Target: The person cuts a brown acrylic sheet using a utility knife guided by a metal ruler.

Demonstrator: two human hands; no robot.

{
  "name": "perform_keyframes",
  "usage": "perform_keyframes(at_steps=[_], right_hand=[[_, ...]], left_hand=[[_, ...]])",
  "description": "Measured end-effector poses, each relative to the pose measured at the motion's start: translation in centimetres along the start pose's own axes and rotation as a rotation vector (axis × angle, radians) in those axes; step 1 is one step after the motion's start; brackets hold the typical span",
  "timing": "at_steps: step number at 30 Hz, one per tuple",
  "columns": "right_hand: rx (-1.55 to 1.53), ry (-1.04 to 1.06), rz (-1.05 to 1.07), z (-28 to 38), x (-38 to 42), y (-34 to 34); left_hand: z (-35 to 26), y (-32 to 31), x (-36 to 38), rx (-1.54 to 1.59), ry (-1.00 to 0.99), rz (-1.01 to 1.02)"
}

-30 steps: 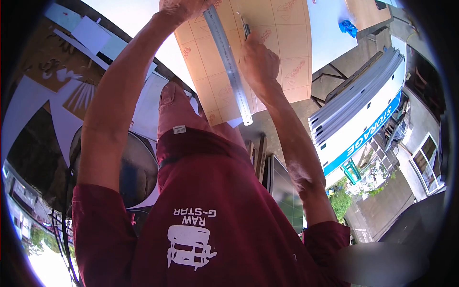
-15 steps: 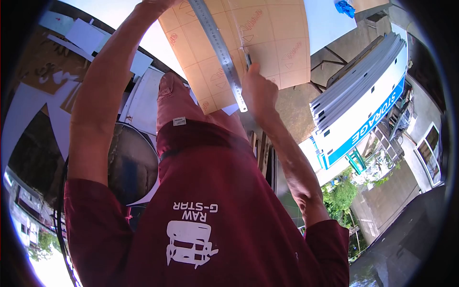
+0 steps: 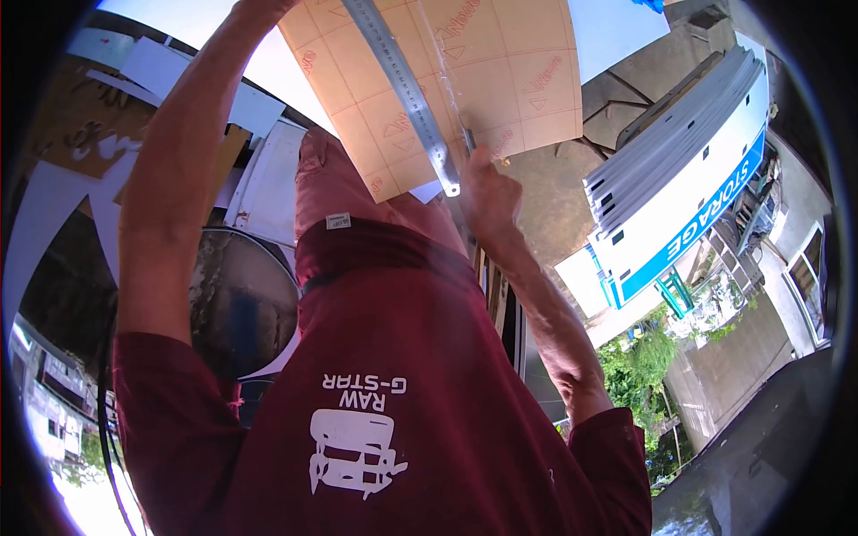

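My right hand (image 3: pixel 491 195) is closed round a slim dark cutter (image 3: pixel 469 140), its tip on the brown paper-faced sheet (image 3: pixel 518 80) near the edge closest to me. A pale scored line with whitish crumbs runs up the sheet from the cutter. Left of that line lies a long steel ruler (image 3: pixel 402 85), slanted across the sheet, its holed end near my right hand. At the top edge, my left hand (image 3: pixel 270 5) is mostly cut off, beside the sheet's far left; its fingers are out of sight.
White boards (image 3: pixel 617 40) lie under and beyond the sheet. At right stands a stack of panels with a blue STORAGE sign (image 3: pixel 706 228). Board offcuts (image 3: pixel 54 205) lie at left, near a round dark-topped object (image 3: pixel 241 299). Something blue (image 3: pixel 651 4) shows at the top right.
My right hand has drawn the cutter a little toward me, to the sheet's near edge. The sheet and ruler appear slightly higher in view, as the camera view has shifted.
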State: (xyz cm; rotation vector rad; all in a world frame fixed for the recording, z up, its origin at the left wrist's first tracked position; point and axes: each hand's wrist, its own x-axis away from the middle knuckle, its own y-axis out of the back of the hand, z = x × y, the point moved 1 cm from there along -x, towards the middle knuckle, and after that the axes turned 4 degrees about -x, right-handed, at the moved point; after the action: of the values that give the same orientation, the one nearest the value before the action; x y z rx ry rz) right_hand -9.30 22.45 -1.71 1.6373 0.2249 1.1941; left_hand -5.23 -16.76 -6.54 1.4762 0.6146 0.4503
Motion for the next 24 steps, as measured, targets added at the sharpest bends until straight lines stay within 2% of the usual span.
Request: perform_keyframes(at_steps=[4,6,13,16,19,20,22,24], right_hand=[[-0.036,-0.078,0.059,-1.8,4.2,-1.8],[-0.019,-0.037,0.036,-2.2,5.5,-2.1],[-0.087,0.002,-0.051,-3.0,4.7,-4.0],[-0.150,-0.154,0.243,-5.9,8.3,-8.3],[-0.240,-0.321,0.339,-11.3,16.8,-12.7],[-0.266,-0.411,0.372,-12.3,19.1,-13.3],[-0.242,-0.411,0.249,-12.6,20.2,-12.3],[-0.355,-0.427,0.102,-11.3,17.6,-10.1]], left_hand=[[0.5,-0.6,-0.9,-0.025,0.017,-0.025],[-0.2,-0.5,0.2,-0.006,0.023,0.009],[-0.2,-0.6,-0.7,0.022,-0.004,-0.025],[-0.5,-0.4,-0.9,0.004,0.005,-0.022],[-0.1,-0.4,-0.3,0.057,-0.008,-0.010],[-0.5,-0.6,0.4,-0.017,-0.010,-0.062],[-1.2,-0.5,0.4,-0.181,-0.015,-0.214],[0.3,-2.2,-0.3,-0.037,-0.034,-0.169]])
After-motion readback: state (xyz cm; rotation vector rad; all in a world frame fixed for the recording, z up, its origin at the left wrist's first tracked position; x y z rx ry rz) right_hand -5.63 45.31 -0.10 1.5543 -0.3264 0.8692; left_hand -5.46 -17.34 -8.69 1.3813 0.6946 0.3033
